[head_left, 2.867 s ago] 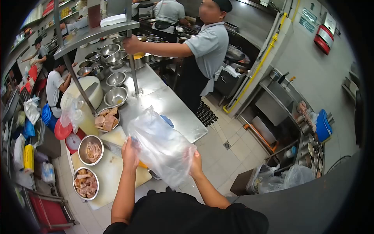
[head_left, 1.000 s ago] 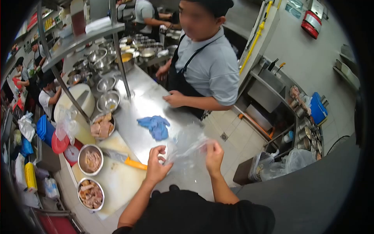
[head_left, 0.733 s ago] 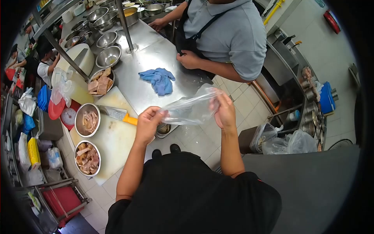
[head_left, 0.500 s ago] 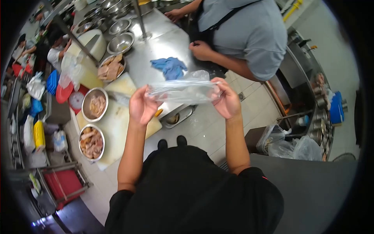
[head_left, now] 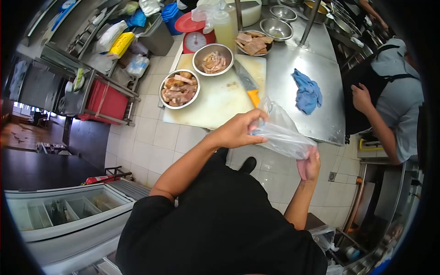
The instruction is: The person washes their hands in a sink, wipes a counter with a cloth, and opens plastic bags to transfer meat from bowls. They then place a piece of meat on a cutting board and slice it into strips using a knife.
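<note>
Between my two hands a clear plastic bag (head_left: 286, 137) is stretched out. My left hand (head_left: 240, 129) pinches its left end, near the front edge of the white cutting board (head_left: 220, 103). The bag's other end is held in my right hand (head_left: 310, 165), lower and over the tiled floor. A knife (head_left: 247, 82) with an orange handle lies on the board beyond the bag. Two metal bowls of raw meat, one (head_left: 213, 63) farther back and one (head_left: 179, 90) at the left, rest on the board. A blue cloth (head_left: 307, 91) lies crumpled on the steel table (head_left: 284, 55).
A person (head_left: 389, 87) in grey and black stands right of the table. Behind the board are a red scale (head_left: 198, 42), a container of yellowish liquid (head_left: 223, 28) and a bowl of flat brown pieces (head_left: 254, 43). A glass-topped freezer (head_left: 73, 208) stands lower left.
The view has turned toward the board and bowls. The bag, earlier stretched level between both hands, now slants down to the right, with a loose part rising near my left hand.
</note>
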Available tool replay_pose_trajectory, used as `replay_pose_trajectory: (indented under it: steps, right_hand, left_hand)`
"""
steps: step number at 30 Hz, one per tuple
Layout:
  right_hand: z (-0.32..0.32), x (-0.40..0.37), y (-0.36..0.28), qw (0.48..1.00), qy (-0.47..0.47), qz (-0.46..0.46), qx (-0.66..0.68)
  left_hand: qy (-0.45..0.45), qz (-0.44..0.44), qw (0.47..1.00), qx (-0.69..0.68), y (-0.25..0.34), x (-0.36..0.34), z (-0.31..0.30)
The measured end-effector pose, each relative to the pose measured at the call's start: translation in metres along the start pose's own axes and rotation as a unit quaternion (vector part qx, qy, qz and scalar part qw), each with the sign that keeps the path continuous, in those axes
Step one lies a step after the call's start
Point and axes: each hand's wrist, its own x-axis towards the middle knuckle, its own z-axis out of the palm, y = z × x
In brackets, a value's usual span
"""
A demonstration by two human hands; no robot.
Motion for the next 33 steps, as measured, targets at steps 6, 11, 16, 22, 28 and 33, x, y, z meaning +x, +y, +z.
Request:
replay_pose_trajectory:
  steps: [6,11,16,22,28,33]
  right_hand:
    - [0.041,0.032,0.004,0.973,-0.135,-0.044,-0.181]
    - [0.08,0.06,0.053,0.927,-0.152,0.02,-0.343]
    - [0.111,0.12,0.179,0.911,-0.146,0.073,-0.379]
    - [0.181,0.164,0.207,0.854,-0.057,0.088,-0.509]
    - [0.195,0.176,0.237,0.827,-0.019,-0.009,-0.562]
    - [0.208,0.192,0.231,0.804,-0.015,0.056,-0.592]
  left_hand:
    - [0.133,0.036,0.987,0.087,-0.016,-0.072,-0.011]
    - [0.283,0.029,0.951,0.119,-0.024,-0.145,-0.062]
    - [0.438,0.084,0.862,0.241,-0.069,-0.237,-0.144]
    - [0.546,0.04,0.837,-0.016,-0.082,-0.302,-0.218]
    - [0.506,-0.01,0.862,-0.024,-0.103,-0.316,-0.269]
    - [0.465,-0.069,0.882,0.045,-0.108,-0.3,-0.266]
